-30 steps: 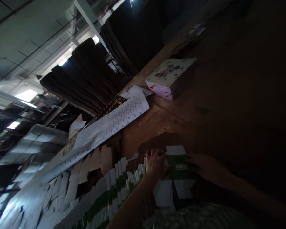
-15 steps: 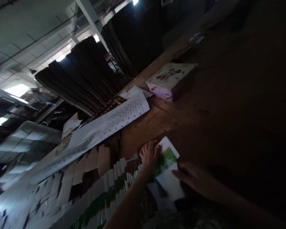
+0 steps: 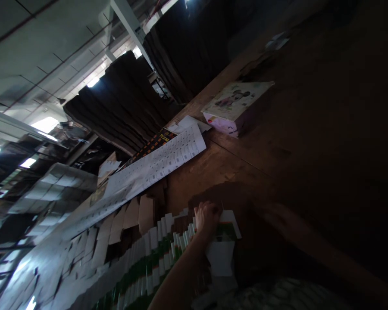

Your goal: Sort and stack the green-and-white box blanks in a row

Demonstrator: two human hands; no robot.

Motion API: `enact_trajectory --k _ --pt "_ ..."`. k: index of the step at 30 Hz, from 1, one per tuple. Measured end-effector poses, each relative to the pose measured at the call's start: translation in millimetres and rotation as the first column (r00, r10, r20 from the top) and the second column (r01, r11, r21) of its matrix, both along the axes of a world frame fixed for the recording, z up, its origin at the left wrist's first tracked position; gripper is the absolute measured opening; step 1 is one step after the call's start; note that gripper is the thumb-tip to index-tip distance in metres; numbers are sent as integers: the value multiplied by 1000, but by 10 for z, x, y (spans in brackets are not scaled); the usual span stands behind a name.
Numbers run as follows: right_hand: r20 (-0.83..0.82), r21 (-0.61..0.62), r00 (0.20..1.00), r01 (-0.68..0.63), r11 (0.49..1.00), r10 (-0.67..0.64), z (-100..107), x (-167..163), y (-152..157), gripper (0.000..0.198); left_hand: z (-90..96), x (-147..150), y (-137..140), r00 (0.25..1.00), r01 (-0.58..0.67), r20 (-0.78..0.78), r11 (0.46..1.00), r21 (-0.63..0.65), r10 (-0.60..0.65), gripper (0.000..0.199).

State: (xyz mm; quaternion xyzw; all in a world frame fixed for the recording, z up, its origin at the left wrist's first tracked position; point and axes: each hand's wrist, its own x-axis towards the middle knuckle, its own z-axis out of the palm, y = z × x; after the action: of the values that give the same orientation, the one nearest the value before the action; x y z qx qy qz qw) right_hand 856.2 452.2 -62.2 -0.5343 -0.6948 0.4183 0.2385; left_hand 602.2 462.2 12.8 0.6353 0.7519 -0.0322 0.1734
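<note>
My left hand [image 3: 208, 218] is closed on the upper left edge of a flat green-and-white carton [image 3: 226, 232], with its fingertips partly hidden in shadow. The carton's white lower panel [image 3: 220, 258] points toward my body. To the right, apart from the carton, my right hand [image 3: 276, 216] hangs over the dark tabletop, blurred, its fingers seemingly stretched out with nothing in them. Left of my left forearm runs a long overlapping row of similar green-and-white cartons [image 3: 148, 258].
On the wooden table [image 3: 220, 159] stands a box with a cartoon mouse print [image 3: 234, 101]. Long printed sheets [image 3: 161, 159] lie along the far side, beside brown cardboard pieces [image 3: 139, 215]. Tall dark stacks [image 3: 116, 103] rise behind the table.
My right hand has drawn away from the carton to the right. The carton has turned and sits slightly lower in view, my left hand still at its edge.
</note>
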Motion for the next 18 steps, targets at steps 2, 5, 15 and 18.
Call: enact_trajectory --k 2,5,15,18 --pt "38 71 990 -136 988 134 -122 -328 -146 58 -22 -16 -15 1000 -3 2 1000 19 3 17" --pt "193 143 966 -201 969 172 -459 -598 -344 57 -52 -14 -46 1000 10 -3 1000 23 -10 17" --pt "366 199 893 -349 916 261 -355 -161 -93 48 -122 217 -59 983 181 -20 982 -60 -182 62" --pt "469 302 879 -248 921 83 -358 379 3 51 -133 240 -59 985 168 -10 983 -77 -170 64"
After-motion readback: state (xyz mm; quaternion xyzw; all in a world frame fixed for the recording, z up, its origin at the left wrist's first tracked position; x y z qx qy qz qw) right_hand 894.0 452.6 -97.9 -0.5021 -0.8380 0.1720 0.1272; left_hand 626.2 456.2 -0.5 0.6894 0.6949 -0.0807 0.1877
